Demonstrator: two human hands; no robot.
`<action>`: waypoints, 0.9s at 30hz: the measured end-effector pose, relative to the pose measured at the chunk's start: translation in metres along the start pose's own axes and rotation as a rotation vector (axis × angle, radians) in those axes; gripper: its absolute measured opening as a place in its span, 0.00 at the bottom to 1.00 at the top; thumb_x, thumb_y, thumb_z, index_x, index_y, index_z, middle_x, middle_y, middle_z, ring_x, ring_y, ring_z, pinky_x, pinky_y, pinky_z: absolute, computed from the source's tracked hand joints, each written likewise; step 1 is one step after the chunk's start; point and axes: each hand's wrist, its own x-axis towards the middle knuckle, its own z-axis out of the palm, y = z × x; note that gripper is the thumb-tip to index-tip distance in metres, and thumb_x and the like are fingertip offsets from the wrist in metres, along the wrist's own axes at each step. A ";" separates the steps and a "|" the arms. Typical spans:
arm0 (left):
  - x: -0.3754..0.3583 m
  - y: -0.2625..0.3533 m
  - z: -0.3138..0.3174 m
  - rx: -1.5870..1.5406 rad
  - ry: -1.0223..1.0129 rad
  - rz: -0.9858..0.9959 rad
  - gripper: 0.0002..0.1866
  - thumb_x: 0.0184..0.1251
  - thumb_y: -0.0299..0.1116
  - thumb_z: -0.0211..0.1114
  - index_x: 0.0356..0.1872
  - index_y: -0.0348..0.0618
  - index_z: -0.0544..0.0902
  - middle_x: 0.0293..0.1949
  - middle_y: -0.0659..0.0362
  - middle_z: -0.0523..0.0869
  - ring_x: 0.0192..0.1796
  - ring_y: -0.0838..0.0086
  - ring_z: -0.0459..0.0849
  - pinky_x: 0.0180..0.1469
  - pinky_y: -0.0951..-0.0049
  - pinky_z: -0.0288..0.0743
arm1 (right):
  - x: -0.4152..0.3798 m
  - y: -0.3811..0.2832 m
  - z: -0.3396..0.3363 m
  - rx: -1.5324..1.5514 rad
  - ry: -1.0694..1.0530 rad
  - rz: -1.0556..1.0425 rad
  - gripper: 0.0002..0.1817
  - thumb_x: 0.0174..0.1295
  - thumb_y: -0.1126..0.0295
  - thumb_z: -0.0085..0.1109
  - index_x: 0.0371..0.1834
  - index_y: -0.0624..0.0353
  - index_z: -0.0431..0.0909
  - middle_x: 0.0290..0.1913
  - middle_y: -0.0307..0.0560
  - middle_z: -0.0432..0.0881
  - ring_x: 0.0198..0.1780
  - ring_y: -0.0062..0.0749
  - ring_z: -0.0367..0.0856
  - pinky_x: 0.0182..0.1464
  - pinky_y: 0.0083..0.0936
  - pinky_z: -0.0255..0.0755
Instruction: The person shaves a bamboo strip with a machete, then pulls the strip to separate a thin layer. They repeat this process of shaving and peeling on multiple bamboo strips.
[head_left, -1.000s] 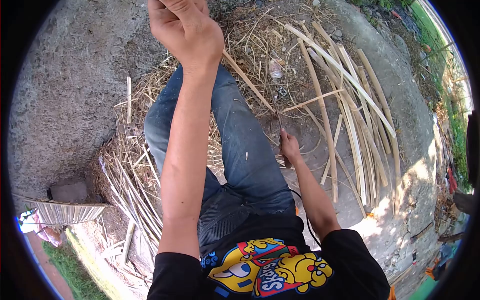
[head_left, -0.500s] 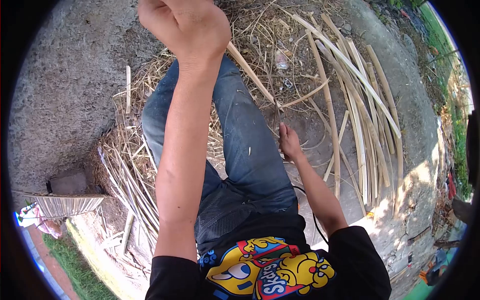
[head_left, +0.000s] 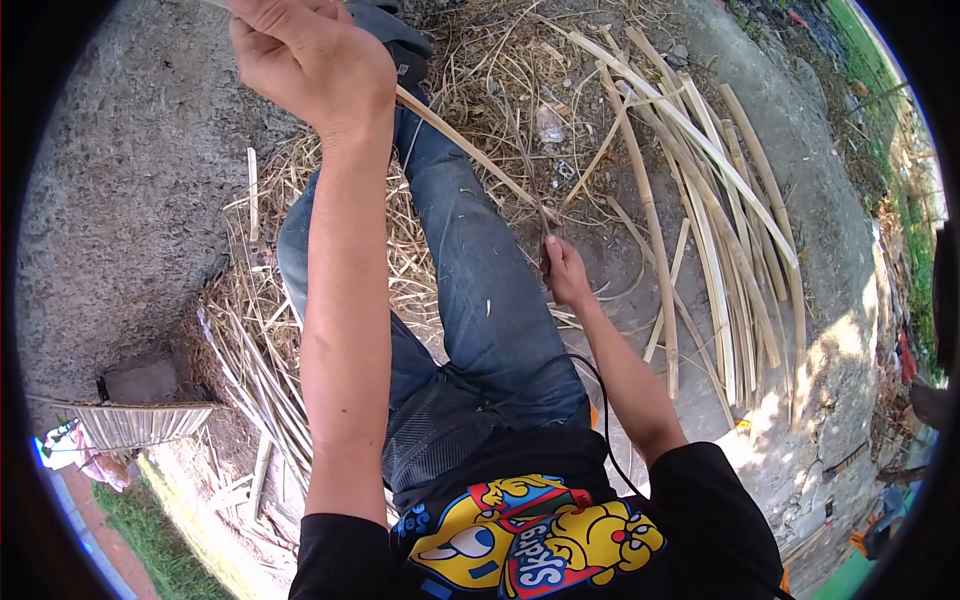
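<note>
My left hand is raised at the top left, fingers curled round a bamboo strip. The strip comes out behind the wrist and slants down to the right, across my jeans. In my right hand, closed beside my right knee, is a knife with a thin dark blade, its handle mostly hidden by the fingers. The blade meets the strip near its lower end. The left fingertips are partly cut off by the frame's top edge.
Long split bamboo pieces lie piled on the right. Thin strips are heaped at the left, and shavings cover the ground round my legs. A concrete surface fills the upper left. A dark cable runs beside my right forearm.
My left hand has moved left and slightly down, with the bamboo strip shifting the same way. My right hand and the knife have moved slightly left and up. A curled sliver by the blade has changed position.
</note>
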 end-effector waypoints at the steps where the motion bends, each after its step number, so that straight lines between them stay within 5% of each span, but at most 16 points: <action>1: 0.001 -0.001 -0.005 0.005 0.011 0.015 0.28 0.83 0.61 0.44 0.29 0.48 0.59 0.19 0.69 0.53 0.19 0.84 0.49 0.21 0.76 0.46 | 0.003 0.023 -0.009 -0.173 0.095 0.045 0.31 0.78 0.41 0.43 0.33 0.61 0.74 0.21 0.44 0.75 0.21 0.31 0.74 0.25 0.32 0.69; 4: 0.000 -0.001 -0.020 -0.024 0.074 -0.019 0.28 0.84 0.59 0.44 0.29 0.48 0.60 0.18 0.69 0.55 0.18 0.85 0.51 0.18 0.78 0.47 | 0.009 0.140 -0.063 -0.699 0.321 0.021 0.32 0.79 0.42 0.44 0.28 0.60 0.73 0.17 0.43 0.74 0.18 0.31 0.76 0.23 0.33 0.71; 7: -0.003 -0.003 -0.032 -0.032 0.109 -0.075 0.27 0.84 0.58 0.44 0.27 0.48 0.60 0.18 0.69 0.55 0.16 0.87 0.52 0.17 0.79 0.47 | 0.005 0.116 -0.060 -0.468 0.260 0.179 0.32 0.78 0.42 0.44 0.29 0.62 0.75 0.18 0.44 0.75 0.18 0.32 0.77 0.23 0.34 0.71; 10: 0.002 -0.006 -0.048 0.073 0.094 -0.090 0.29 0.81 0.65 0.40 0.39 0.44 0.65 0.20 0.69 0.56 0.17 0.83 0.55 0.19 0.76 0.48 | -0.007 0.082 -0.046 -0.392 0.260 0.232 0.32 0.78 0.43 0.44 0.29 0.62 0.75 0.19 0.45 0.76 0.18 0.32 0.77 0.23 0.33 0.71; 13: 0.001 0.017 -0.068 0.063 0.296 -0.256 0.29 0.82 0.65 0.38 0.38 0.48 0.64 0.20 0.67 0.57 0.18 0.81 0.56 0.19 0.76 0.49 | -0.022 0.054 -0.035 -0.400 0.237 0.157 0.31 0.79 0.44 0.45 0.30 0.63 0.75 0.19 0.46 0.76 0.20 0.32 0.78 0.25 0.35 0.71; 18: 0.024 0.104 -0.120 0.053 0.541 -0.263 0.30 0.82 0.66 0.28 0.37 0.51 0.63 0.20 0.68 0.56 0.18 0.80 0.51 0.18 0.80 0.46 | -0.050 0.005 -0.058 -0.741 0.417 -0.169 0.28 0.79 0.49 0.45 0.38 0.68 0.77 0.27 0.66 0.80 0.36 0.68 0.79 0.40 0.50 0.71; 22: 0.063 0.162 -0.276 -0.212 0.396 -0.138 0.30 0.82 0.65 0.28 0.33 0.50 0.65 0.18 0.67 0.59 0.17 0.81 0.52 0.15 0.82 0.48 | -0.026 0.053 -0.167 -0.628 0.585 0.148 0.33 0.79 0.44 0.45 0.34 0.70 0.78 0.20 0.52 0.77 0.19 0.43 0.78 0.24 0.41 0.70; 24: 0.055 0.167 -0.286 -0.208 0.463 -0.095 0.30 0.82 0.65 0.29 0.33 0.50 0.64 0.18 0.67 0.59 0.17 0.81 0.53 0.16 0.82 0.48 | -0.047 0.008 -0.157 -0.445 0.542 0.110 0.33 0.78 0.42 0.45 0.30 0.63 0.76 0.18 0.42 0.72 0.14 0.26 0.72 0.16 0.29 0.64; 27: 0.013 0.164 -0.311 -0.056 0.704 -0.090 0.29 0.82 0.65 0.31 0.35 0.51 0.64 0.22 0.65 0.63 0.21 0.78 0.59 0.22 0.80 0.58 | -0.056 -0.039 -0.150 -0.394 0.510 0.069 0.31 0.78 0.46 0.48 0.29 0.64 0.77 0.19 0.43 0.75 0.14 0.27 0.72 0.17 0.28 0.66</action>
